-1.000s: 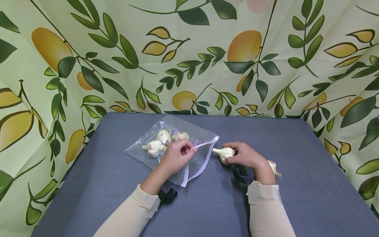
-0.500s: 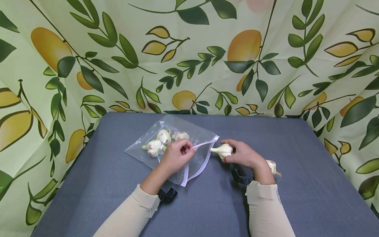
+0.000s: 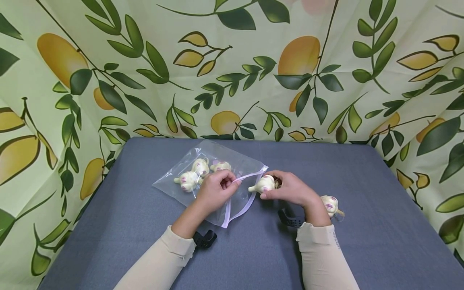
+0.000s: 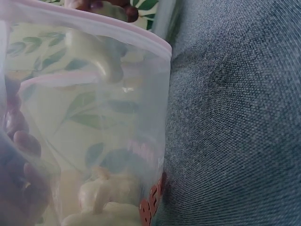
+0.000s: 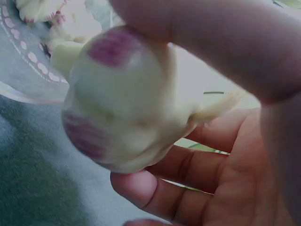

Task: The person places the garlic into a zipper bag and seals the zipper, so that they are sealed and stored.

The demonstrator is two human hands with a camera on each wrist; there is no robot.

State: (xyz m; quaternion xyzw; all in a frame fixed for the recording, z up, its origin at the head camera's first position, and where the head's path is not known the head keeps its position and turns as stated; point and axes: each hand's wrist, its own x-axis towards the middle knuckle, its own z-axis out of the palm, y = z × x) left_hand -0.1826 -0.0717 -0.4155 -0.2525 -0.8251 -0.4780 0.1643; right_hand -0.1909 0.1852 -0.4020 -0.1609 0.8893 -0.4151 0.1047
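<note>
A clear zip bag [image 3: 239, 159] with a pale purple zip edge lies on the table, several garlic bulbs [image 3: 188, 181] inside. My left hand [image 3: 219, 191] pinches the zip edge, and the mouth gapes on the right. At that mouth my right hand [image 3: 293, 189] grips another garlic bulb [image 3: 265, 184] between thumb and fingers, stem toward the bag. The left wrist view shows this garlic bulb [image 4: 96, 56] near the zip edge, seen through the film. In the right wrist view the purple-marked garlic bulb [image 5: 127, 103] fills the grasp.
One more garlic bulb [image 3: 330, 205] lies on the grey table [image 3: 380, 241], beside the right wrist. A leaf-and-fruit patterned cloth [image 3: 250, 96] stands behind and at both sides. Black wrist devices [image 3: 205, 239] sit under both wrists.
My right hand has moved left with its garlic bulb, bringing the stem over the bag's mouth. The left hand has stayed in place on the zip edge.
</note>
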